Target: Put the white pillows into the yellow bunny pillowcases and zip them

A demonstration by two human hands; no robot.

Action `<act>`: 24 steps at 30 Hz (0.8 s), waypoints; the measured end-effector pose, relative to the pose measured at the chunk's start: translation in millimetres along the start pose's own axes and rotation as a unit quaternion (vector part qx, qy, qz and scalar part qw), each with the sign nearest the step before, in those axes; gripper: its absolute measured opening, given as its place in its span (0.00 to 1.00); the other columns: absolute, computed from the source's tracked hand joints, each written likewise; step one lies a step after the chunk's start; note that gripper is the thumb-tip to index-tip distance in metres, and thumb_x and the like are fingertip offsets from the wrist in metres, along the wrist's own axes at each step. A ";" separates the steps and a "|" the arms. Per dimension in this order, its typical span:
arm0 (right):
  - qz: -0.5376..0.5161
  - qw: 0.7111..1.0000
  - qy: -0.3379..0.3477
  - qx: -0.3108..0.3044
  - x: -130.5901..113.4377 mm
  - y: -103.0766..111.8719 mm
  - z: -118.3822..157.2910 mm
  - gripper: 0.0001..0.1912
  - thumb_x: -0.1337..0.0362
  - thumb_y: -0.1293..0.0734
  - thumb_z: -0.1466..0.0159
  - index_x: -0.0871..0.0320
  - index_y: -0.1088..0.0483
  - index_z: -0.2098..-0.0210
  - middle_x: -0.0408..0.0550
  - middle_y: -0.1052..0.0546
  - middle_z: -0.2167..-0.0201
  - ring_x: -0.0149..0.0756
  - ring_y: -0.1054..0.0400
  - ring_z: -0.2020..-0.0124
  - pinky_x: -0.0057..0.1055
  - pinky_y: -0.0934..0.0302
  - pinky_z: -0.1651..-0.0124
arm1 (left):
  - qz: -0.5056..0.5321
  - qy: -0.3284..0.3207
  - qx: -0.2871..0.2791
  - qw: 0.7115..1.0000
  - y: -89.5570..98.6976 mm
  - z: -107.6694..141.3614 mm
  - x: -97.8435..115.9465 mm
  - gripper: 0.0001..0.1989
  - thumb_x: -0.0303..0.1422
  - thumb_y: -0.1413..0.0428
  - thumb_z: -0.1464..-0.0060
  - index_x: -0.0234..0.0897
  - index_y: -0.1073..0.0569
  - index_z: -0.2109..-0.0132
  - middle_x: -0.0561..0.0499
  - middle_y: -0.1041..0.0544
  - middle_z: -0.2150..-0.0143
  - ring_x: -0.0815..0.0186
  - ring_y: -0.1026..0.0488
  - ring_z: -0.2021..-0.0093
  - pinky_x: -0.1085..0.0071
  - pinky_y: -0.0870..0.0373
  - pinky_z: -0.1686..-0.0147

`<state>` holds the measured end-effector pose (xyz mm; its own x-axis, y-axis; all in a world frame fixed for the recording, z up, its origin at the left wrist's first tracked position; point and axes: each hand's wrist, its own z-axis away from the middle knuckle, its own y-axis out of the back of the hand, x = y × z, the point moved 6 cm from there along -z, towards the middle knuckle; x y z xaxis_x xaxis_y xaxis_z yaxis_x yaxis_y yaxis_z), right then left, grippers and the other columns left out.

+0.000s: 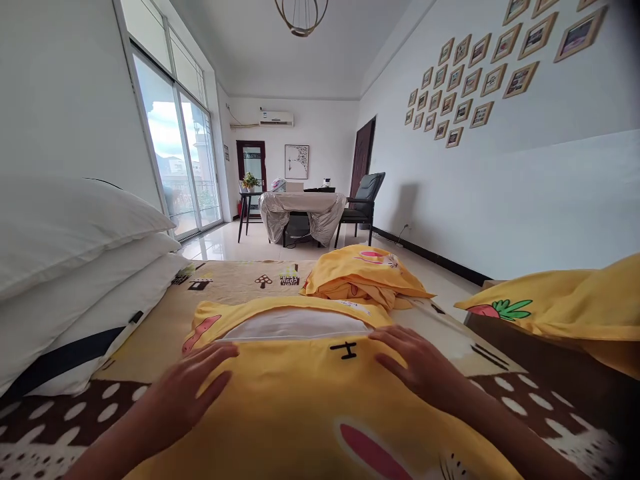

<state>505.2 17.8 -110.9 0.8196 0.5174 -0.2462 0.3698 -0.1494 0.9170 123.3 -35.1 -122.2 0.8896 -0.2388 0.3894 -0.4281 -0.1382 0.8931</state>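
Observation:
A yellow pillowcase (280, 393) with a pink rabbit-ear print and a black letter H lies in front of me. Its opening gapes at the far end, showing a white pillow (295, 323) inside. My left hand (200, 380) rests on the left side near the opening, fingers stretched out. On the right side, close to the H, my right hand (415, 363) lies with its fingers spread on the cloth. Neither hand grips anything.
White pillows (85, 240) are stacked at the left. A crumpled yellow pillowcase (360, 277) lies beyond on the patterned blanket (240, 277). Another yellow pillow (575, 300) sits at the right. Farther back stand a covered table (300, 200) and a black chair (365, 200).

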 end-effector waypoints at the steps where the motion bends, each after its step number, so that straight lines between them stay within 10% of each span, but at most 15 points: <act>1: -0.004 0.998 0.062 -0.027 -32.0 -2.7 -23.0 0.21 0.50 0.45 0.34 0.53 0.29 0.52 0.51 0.26 0.51 0.45 0.34 0.49 0.40 0.42 0.46 | -0.017 -0.052 -0.024 0.998 -5.9 -17.1 29.2 0.23 0.49 0.57 0.44 0.47 0.29 0.49 0.54 0.29 0.44 0.53 0.36 0.41 0.61 0.41 0.40; 6: -0.027 0.986 0.124 -0.110 -88.5 -54.1 -84.6 0.23 0.52 0.47 0.32 0.57 0.26 0.62 0.50 0.22 0.63 0.40 0.30 0.61 0.32 0.41 0.58 | -0.034 -0.133 -0.152 0.979 -60.3 -88.9 95.6 0.26 0.47 0.63 0.39 0.38 0.30 0.47 0.42 0.27 0.47 0.54 0.32 0.46 0.59 0.38 0.47; 10: -0.066 0.985 0.054 -0.151 -49.5 -92.4 -72.8 0.23 0.51 0.45 0.33 0.58 0.26 0.67 0.49 0.22 0.66 0.36 0.31 0.66 0.28 0.44 0.64 | -0.036 -0.080 -0.237 0.968 -89.1 -86.7 61.2 0.32 0.54 0.66 0.41 0.37 0.27 0.52 0.40 0.26 0.50 0.51 0.31 0.47 0.58 0.38 0.49; 16: 0.021 0.986 -0.055 -0.158 26.0 -84.8 -35.9 0.32 0.42 0.48 0.35 0.58 0.31 0.79 0.51 0.25 0.76 0.35 0.35 0.74 0.29 0.51 0.70 | 0.019 0.011 -0.263 0.965 -60.9 -72.2 -0.2 0.30 0.57 0.60 0.44 0.41 0.25 0.55 0.46 0.24 0.53 0.54 0.30 0.51 0.64 0.39 0.53; 24: -0.135 0.970 -0.106 -0.174 54.1 -126.9 -36.4 0.33 0.40 0.51 0.36 0.59 0.36 0.79 0.49 0.27 0.76 0.36 0.36 0.73 0.31 0.46 0.68 | 0.052 0.018 -0.218 0.974 -84.2 -72.8 -14.8 0.31 0.54 0.64 0.41 0.38 0.25 0.61 0.45 0.23 0.59 0.56 0.29 0.57 0.66 0.39 0.57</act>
<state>486.7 95.4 -229.2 0.7989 0.3076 -0.5169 0.4435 0.2793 0.8516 157.8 50.0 -186.8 0.8534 -0.1947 0.4835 -0.4145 0.3091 0.8559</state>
